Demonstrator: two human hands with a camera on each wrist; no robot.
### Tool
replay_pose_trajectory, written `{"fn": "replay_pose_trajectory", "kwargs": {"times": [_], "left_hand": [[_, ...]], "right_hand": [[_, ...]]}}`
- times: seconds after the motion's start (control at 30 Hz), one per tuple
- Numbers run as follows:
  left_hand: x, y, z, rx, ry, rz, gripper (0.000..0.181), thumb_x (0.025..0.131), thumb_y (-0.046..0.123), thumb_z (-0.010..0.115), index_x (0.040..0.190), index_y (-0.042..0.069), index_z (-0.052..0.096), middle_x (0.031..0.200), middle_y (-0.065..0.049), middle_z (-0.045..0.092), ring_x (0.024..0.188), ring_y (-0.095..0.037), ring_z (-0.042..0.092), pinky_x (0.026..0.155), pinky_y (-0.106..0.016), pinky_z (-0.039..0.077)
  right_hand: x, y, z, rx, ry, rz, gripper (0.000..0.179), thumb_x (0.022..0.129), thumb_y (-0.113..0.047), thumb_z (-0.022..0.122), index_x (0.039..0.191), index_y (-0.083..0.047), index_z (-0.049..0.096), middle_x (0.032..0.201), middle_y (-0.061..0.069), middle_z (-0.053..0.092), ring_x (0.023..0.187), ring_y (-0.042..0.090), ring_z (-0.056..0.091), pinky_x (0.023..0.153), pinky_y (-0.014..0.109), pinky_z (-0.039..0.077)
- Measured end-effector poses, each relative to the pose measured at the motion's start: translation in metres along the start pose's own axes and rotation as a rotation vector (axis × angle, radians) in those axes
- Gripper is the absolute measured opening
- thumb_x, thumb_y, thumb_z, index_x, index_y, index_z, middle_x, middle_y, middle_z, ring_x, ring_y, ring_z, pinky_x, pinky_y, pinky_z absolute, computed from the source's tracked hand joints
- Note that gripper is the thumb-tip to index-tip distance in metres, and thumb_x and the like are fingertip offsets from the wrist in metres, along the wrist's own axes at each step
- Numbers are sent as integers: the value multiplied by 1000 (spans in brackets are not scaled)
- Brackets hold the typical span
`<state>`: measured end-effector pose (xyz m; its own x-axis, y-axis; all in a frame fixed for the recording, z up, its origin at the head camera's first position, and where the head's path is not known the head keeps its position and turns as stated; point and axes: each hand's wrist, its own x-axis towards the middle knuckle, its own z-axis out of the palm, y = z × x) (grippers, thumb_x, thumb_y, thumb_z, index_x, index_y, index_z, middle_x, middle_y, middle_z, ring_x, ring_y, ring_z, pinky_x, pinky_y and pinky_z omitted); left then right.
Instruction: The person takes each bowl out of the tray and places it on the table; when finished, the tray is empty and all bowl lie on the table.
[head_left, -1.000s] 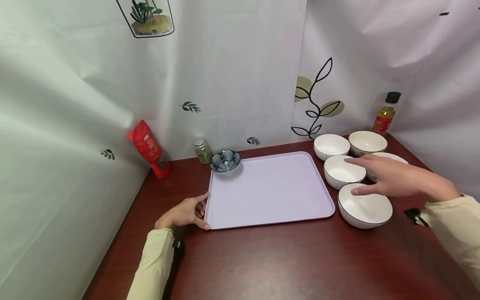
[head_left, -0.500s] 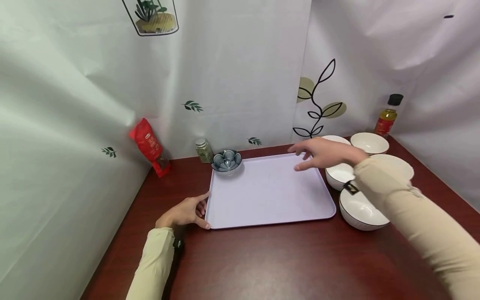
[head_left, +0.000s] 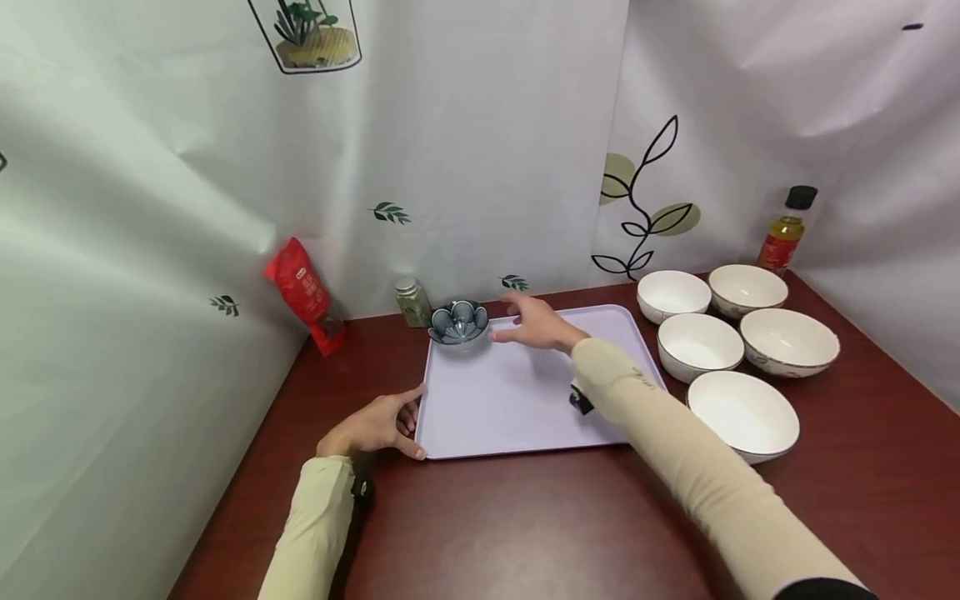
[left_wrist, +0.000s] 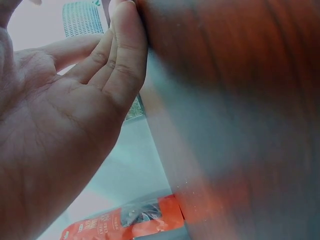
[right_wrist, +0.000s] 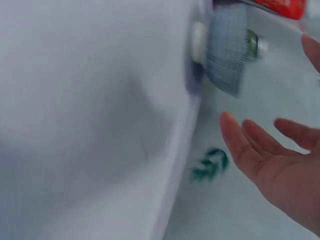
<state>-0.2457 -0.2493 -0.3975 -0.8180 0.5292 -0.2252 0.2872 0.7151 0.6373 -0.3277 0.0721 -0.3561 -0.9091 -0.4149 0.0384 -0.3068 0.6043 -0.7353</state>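
A lilac rectangular tray (head_left: 487, 408) lies flat on the dark red-brown table. My left hand (head_left: 372, 423) rests at its left side, the thumb at the near left corner and the index finger farther up the rim. On the tray's far left corner stands a small grey-blue bowl (head_left: 460, 325) with a petal pattern. My right hand (head_left: 536, 323) reaches over the tray just right of this bowl, thumb and fingers spread, nothing between them. In the right wrist view, a gap shows between the fingertips (right_wrist: 227, 120) and the blurred bowl (right_wrist: 227, 52).
Several white bowls (head_left: 701, 340) stand grouped right of the tray, with an oil bottle (head_left: 783, 233) behind. A jar (head_left: 412, 302) of green herbs is behind the petal bowl. A red packet (head_left: 303, 292) leans at the left wall; a printed curtain (head_left: 480, 150) closes the back.
My right hand has swept left from above the white bowls, across the tray, to beside the petal bowl. My left hand has stayed at the tray's left edge.
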Motion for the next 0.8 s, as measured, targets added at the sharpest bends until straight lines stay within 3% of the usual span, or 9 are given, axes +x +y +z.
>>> {"fn": "replay_pose_trajectory", "kwargs": {"times": [0.1, 0.27, 0.47, 0.63, 0.8], "left_hand": [[1, 1, -1, 7, 3, -10, 108, 69, 21, 93, 153, -7, 31, 97, -7, 58, 88, -16, 56, 76, -21, 49], [3, 3, -3, 53, -23, -22, 109, 69, 24, 93, 153, -7, 30, 97, -8, 58, 88, -15, 57, 78, -23, 50], [7, 7, -3, 86, -36, -43, 110, 68, 22, 94, 153, -7, 31, 96, -9, 60, 87, -15, 58, 79, -27, 51], [7, 7, -3, 106, -47, -41, 109, 68, 21, 94, 152, -9, 32, 95, -8, 60, 85, -14, 58, 78, -25, 51], [8, 11, -4, 122, -47, -51, 108, 68, 22, 94, 152, -8, 33, 96, -8, 62, 85, -14, 59, 79, -26, 52]], "right_hand": [[15, 0, 19, 56, 34, 9, 88, 86, -34, 79, 155, -5, 32, 149, 22, 49, 134, 39, 54, 112, 48, 44], [31, -6, 39, 38, 47, 35, 94, 83, -37, 81, 154, -1, 31, 154, 20, 44, 142, 35, 45, 119, 46, 36], [46, -7, 52, 96, 50, 113, 103, 76, -35, 87, 154, 0, 28, 155, 21, 42, 146, 35, 40, 121, 46, 33], [53, -9, 60, 50, 37, 117, 109, 75, -32, 88, 155, 5, 23, 155, 25, 40, 146, 36, 38, 120, 44, 34], [59, -14, 62, 51, 42, 162, 116, 73, -32, 89, 158, 1, 17, 160, 25, 29, 150, 37, 31, 122, 45, 31]]}}
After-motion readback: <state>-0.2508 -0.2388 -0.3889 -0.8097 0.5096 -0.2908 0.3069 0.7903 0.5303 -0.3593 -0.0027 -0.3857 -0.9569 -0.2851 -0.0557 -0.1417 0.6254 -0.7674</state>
